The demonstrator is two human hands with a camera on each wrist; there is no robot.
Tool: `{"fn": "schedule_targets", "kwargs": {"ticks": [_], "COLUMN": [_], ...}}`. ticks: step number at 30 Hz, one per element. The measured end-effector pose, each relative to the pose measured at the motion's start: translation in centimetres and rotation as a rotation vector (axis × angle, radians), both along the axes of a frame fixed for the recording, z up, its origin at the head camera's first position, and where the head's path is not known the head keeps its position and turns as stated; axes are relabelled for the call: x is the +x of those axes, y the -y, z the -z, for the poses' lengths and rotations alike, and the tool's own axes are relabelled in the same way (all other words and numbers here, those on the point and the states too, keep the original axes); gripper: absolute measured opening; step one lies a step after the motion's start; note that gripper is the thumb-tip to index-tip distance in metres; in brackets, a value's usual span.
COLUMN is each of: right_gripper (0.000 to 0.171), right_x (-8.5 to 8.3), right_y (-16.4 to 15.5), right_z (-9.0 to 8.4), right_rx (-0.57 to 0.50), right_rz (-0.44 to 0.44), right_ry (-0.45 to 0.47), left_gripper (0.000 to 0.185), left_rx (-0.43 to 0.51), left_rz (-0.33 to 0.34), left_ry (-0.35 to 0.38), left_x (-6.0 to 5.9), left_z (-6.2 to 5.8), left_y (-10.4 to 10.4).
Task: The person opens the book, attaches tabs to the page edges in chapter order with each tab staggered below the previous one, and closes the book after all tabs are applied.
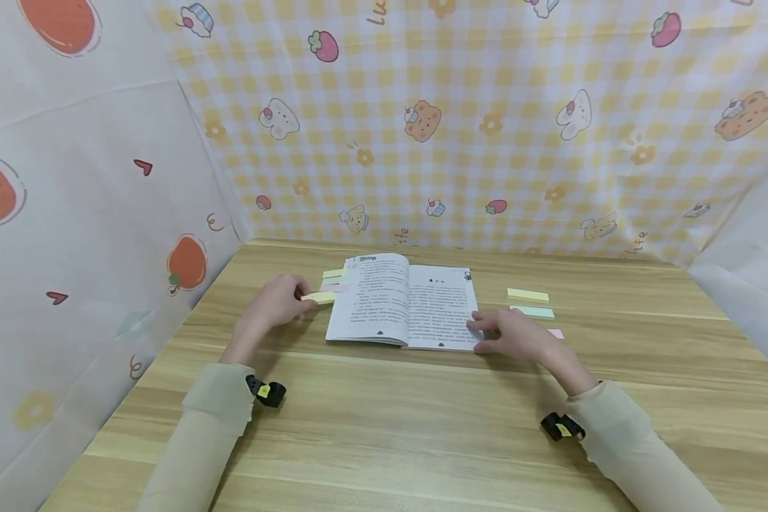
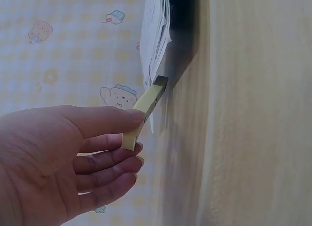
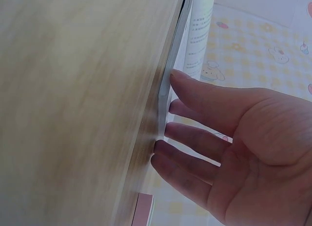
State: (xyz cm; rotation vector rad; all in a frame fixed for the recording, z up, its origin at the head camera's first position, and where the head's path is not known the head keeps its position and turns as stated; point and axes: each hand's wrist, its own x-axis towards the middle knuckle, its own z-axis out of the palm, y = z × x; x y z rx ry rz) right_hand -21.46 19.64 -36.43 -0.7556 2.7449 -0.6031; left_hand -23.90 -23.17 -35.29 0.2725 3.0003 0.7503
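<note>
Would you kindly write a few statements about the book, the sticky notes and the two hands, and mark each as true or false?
1. The book lies open on the table. True.
2. The left hand pinches a yellow sticky note. True.
3. The right hand holds a pen. False: its straight fingers rest on the book's right edge.
4. The sticky notes right of the book are stuck on the cloth wall. False: they lie on the table.

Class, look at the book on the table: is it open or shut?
Open. The book lies flat on the table with two printed pages spread. The right hand rests on its right edge; the left hand pinches a yellow sticky strip.
</note>
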Motion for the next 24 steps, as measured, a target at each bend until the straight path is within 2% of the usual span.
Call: {"fn": "schedule_targets", "kwargs": {"ticks": [21,24], "right_gripper": [0.048,0.048], "right_x": [0.1,0.1], "right_y": [0.1,0.2], "right_z": [0.0,0.0], "right_rx": [0.005,0.008], "right_rz": [-0.009,-0.014], "right_ry": [-0.009,-0.019], "left_gripper": [0.023,0.023], "left_rx": [0.021,0.025], "left_rz": [-0.041,-0.050], "left_ry": [-0.031,-0.055], "left_x": [0.5,0.6], "left_z": [-1.8,-2.1], "left_y": [1.3,1.5]}}
